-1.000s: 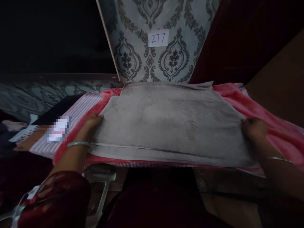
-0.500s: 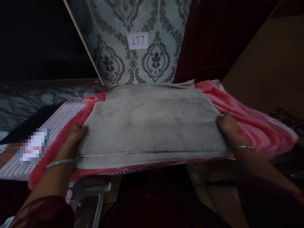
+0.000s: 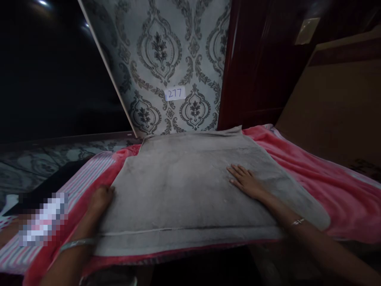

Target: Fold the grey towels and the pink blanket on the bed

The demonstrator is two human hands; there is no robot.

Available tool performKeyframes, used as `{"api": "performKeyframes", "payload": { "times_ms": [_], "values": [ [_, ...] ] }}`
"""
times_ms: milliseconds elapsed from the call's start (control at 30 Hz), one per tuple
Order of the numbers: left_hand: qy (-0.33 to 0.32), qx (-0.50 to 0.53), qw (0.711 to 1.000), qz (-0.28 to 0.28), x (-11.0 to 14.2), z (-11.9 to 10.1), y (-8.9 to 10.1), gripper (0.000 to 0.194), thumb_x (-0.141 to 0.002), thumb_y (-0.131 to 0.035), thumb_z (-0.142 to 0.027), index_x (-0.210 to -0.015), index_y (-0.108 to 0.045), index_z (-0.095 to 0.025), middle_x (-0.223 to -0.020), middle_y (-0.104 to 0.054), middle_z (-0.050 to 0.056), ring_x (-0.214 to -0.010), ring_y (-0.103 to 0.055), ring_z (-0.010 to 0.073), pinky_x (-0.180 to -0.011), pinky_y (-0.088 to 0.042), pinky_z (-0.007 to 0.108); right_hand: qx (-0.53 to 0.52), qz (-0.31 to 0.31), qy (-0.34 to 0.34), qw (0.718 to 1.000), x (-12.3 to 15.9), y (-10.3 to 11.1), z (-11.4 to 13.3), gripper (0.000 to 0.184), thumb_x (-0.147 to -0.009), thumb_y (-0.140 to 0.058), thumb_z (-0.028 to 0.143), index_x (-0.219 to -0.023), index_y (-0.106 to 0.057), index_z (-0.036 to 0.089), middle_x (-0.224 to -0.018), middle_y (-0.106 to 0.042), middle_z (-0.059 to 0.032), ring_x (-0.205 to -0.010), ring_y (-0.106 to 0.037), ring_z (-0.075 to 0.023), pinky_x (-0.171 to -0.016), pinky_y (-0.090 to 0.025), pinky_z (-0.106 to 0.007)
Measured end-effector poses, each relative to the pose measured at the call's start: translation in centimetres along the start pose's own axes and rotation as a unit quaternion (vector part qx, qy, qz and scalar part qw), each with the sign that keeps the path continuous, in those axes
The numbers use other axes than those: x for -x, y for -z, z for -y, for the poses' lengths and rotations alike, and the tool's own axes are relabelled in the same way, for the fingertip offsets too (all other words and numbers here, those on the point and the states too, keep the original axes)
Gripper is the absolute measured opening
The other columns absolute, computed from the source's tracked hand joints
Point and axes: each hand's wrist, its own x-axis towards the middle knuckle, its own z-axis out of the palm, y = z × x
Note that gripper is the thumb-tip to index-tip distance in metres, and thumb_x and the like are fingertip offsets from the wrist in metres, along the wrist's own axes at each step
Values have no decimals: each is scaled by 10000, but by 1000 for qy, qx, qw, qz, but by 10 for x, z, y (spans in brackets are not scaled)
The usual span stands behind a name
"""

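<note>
One grey cloth (image 3: 178,186) under two hands, right fingers (image 3: 238,171) slightly apart, left fingers (image 3: 110,192) curled at its edge

Head view; looking forward and down.

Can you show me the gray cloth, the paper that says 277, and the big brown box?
Gray cloth (image 3: 178,186), head view, middle.
277 paper (image 3: 175,93), head view, center.
Brown box (image 3: 342,103), head view, side panel.

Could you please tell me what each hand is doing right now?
Left hand: closed at the gray cloth's edge, apparently gripping it.
Right hand: open, fingers spread on the cloth.
</note>
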Motion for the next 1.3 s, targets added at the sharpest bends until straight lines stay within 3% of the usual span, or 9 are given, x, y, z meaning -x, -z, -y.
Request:
{"api": "performKeyframes", "payload": {
  "times_ms": [67, 133, 300, 367, 467, 667, 1000, 1167, 1300],
  "values": [
    [-62, -48, 996, -37, 1, -19, 1, 316, -848, -483, -361, -967, -709, -175, -906, -728, 144, -959, -678, 363, -821, -544, 466, 3, -9, 0, 1000, -4, 2, 2, 623, -1010, -263, 529, -1586, -332, 300, -1648, -305, -76, -1509, -278, -325, -1161, -311, -610],
    [-179, -56, 981, -56, 6, -53, -3, 401, -868, -482, -362, -1137, -690, -152, -1168, -697, 185, -1156, -619, 365, -988, -494, 499, 6, -25, 21, 999, -13, 4, 9, 612, -1009, -279, 535, -1576, -354, 317, -1637, -329, -81, -1505, -283, -337, -1151, -318, -622],
    [-411, 2, 900, 146, 21, -159, -38, 582, -950, -464, -438, -1483, -482, -205, -1590, -425, 123, -1487, -346, 295, -1208, -295, 486, 3, -5, 56, 998, -53, 5, 28, 621, -998, -298, 588, -1578, -336, 368, -1660, -272, -48, -1508, -261, -368, -1141, -292, -671],
    [-422, -8, 886, 192, 18, -188, -53, 633, -975, -423, -495, -1554, -381, -241, -1656, -299, 101, -1537, -230, 306, -1226, -214, 552, 4, 8, 43, 999, -71, 7, 27, 622, -995, -288, 603, -1572, -345, 377, -1661, -268, -36, -1507, -258, -375, -1139, -279, -688],
    [-371, -29, 906, 204, -4, -208, -68, 623, -996, -369, -523, -1579, -318, -310, -1682, -223, 62, -1553, -172, 303, -1219, -159, 605, 9, 30, 18, 999, -97, 11, 16, 629, -993, -267, 616, -1568, -354, 377, -1664, -259, -20, -1510, -250, -374, -1146, -263, -692],
    [-277, -43, 944, 176, -51, -213, -81, 633, -1004, -304, -548, -1579, -326, -286, -1666, -266, 108, -1537, -207, 356, -1185, -147, 676, 22, 10, -25, 999, -134, 6, -8, 624, -995, -213, 588, -1565, -359, 378, -1646, -313, -15, -1498, -292, -358, -1129, -295, -694],
    [-270, -46, 952, 134, -48, -204, -99, 635, -1003, -277, -582, -1562, -359, -292, -1649, -331, 59, -1518, -270, 291, -1219, -190, 572, -32, -83, -21, 996, -153, -52, -49, 712, -908, -246, 676, -1518, -445, 368, -1609, -391, -65, -1448, -371, -401, -1106, -326, -706],
    [-218, -72, 967, 113, -70, -159, -86, 571, -1020, -294, -514, -1516, -437, -268, -1628, -364, 101, -1506, -284, 328, -1213, -117, 631, -43, -85, -4, 995, -154, -57, -55, 752, -877, -201, 704, -1542, -396, 412, -1617, -365, -82, -1460, -344, -400, -1097, -321, -690],
    [-161, -92, 975, 121, -93, -111, -68, 515, -1037, -318, -433, -1489, -456, -230, -1579, -425, 147, -1473, -346, 337, -1194, -177, 633, -46, -78, -8, 996, -156, -61, -60, 809, -844, -175, 725, -1564, -357, 404, -1625, -350, -70, -1464, -334, -397, -1086, -326, -688]
  ]
}}
